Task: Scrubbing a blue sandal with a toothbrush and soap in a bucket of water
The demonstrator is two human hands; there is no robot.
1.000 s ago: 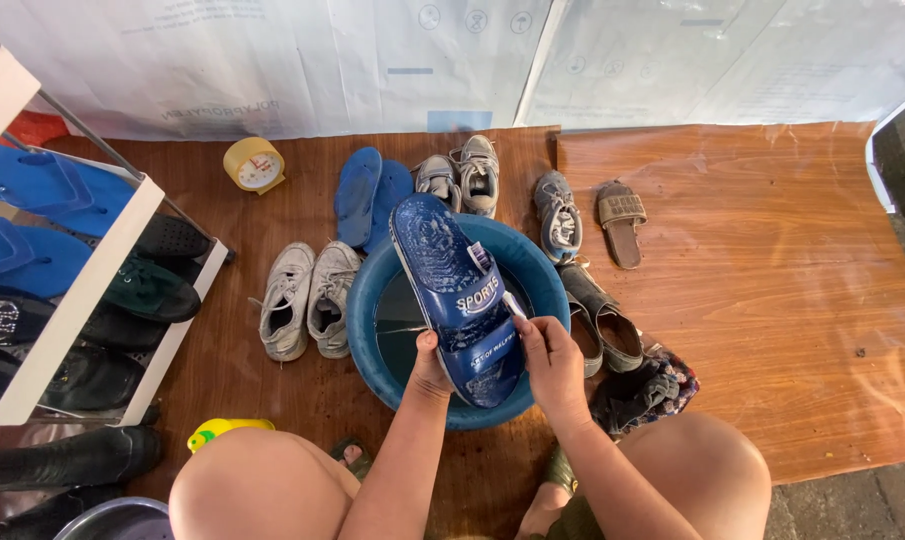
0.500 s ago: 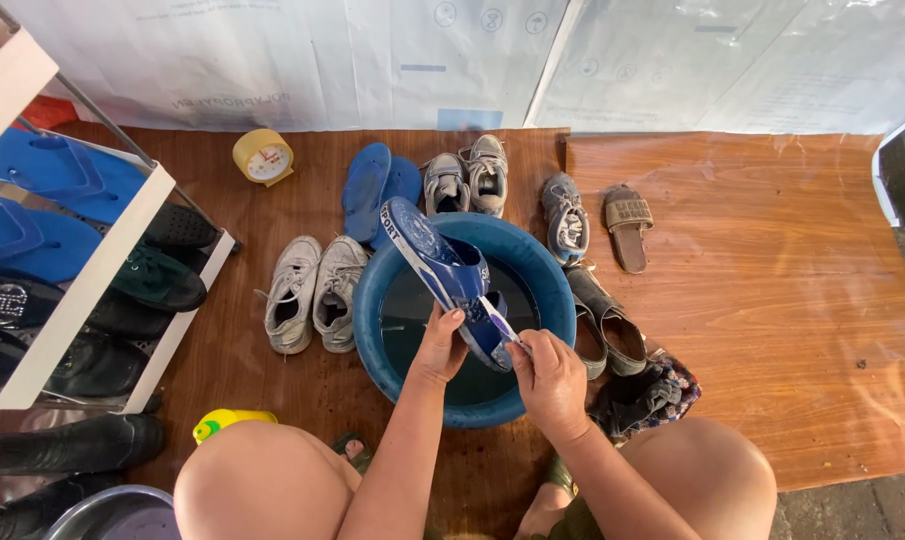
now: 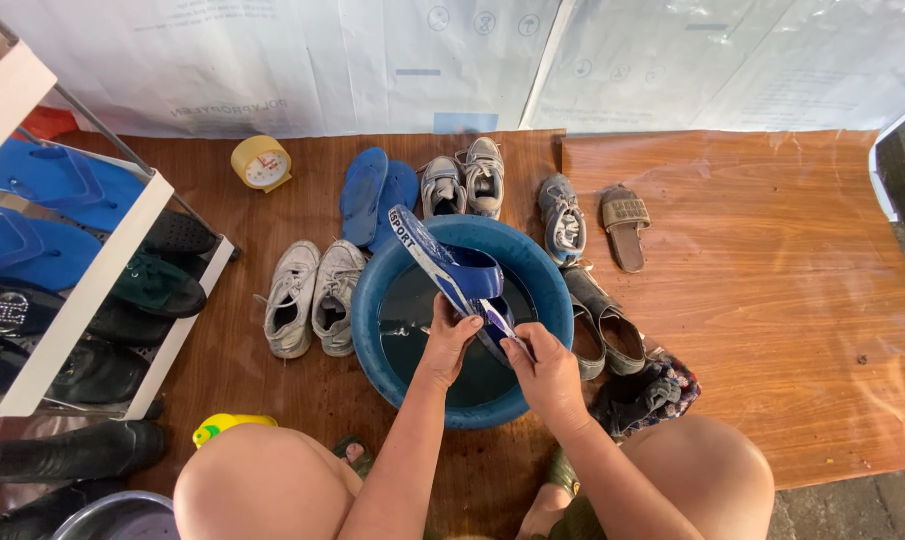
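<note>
Here the left hand grips the heel end of a blue slide sandal, fingers wrapped around its edge, while the right hand closes on the same end from 3 o'clock, perhaps pinching something small against the sole, though I cannot tell what. The sandal is tilted on edge over the blue basin, toe pointing to 11 o'clock, above dark water. To work it well, I judge the left hand should hold firm while the right works along the sole, keeping the sandal low over the water so drips fall inside. At 3 o'clock of the basin lie a pair of dark sandals and a crumpled dark cloth, close to the right elbow. At 9 o'clock sit white sneakers; farther, at 12, blue flip-flops, grey sneakers, and a yellow clock. A shoe rack stands at far 9 o'clock.
</note>
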